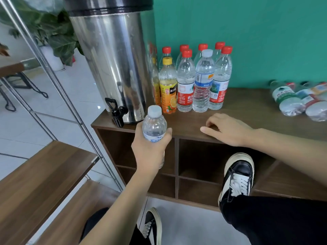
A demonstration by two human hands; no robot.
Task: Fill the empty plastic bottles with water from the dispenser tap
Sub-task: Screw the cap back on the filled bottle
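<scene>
A steel dispenser with a black tap stands on the wooden cabinet. Beside it stand capped bottles, one an orange-juice bottle. The left hand grips a small clear bottle, white cap on, near the tap; the right hand rests loosely curled on the cabinet

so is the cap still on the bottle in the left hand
On: a pale cap sits atop the bottle the left hand holds upright near the tap.
</scene>
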